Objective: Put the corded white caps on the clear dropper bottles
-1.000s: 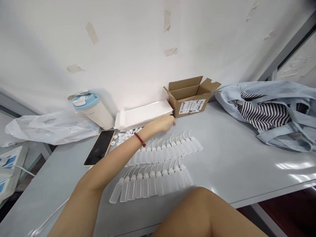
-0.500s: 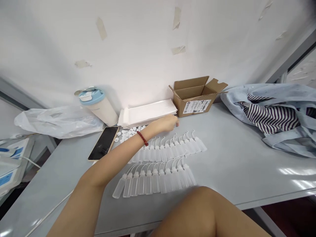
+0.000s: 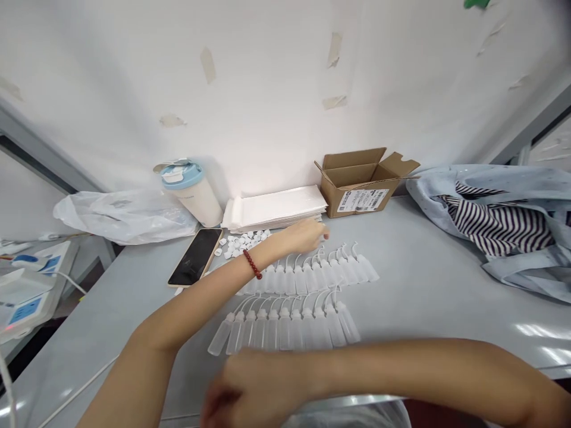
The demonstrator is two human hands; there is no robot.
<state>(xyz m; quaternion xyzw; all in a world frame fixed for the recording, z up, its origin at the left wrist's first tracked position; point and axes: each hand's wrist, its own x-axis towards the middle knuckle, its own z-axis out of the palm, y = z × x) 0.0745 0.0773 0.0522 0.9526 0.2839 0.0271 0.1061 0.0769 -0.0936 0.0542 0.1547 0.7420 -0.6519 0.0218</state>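
My left hand (image 3: 307, 235), with a red bead bracelet (image 3: 252, 264) on its wrist, is above the spouts of the back row of small translucent squeeze bottles (image 3: 312, 278). Its fingers are curled together, and whatever they may hold is hidden. Close to the camera, my right hand (image 3: 256, 386) is blurred and bent over the table's front edge. The fingers look curled, their contents out of sight. Between the two arms lies the front row of squeeze bottles (image 3: 285, 330) with bent white spouts. Small white caps (image 3: 243, 242) lie loose behind my left forearm.
A stack of white envelopes (image 3: 279, 208) and an open cardboard box (image 3: 357, 190) stand by the wall. Leftward are a tumbler (image 3: 196, 199), a phone (image 3: 196, 257) and a plastic bag (image 3: 125, 217). A light-blue cloth bag (image 3: 495, 214) is at right; a clear plastic bag (image 3: 357, 416) shows below the edge.
My right arm has swung left across the front, bringing its hand into view below the front bottles. My left hand stays near the back row. The view has shifted slightly.
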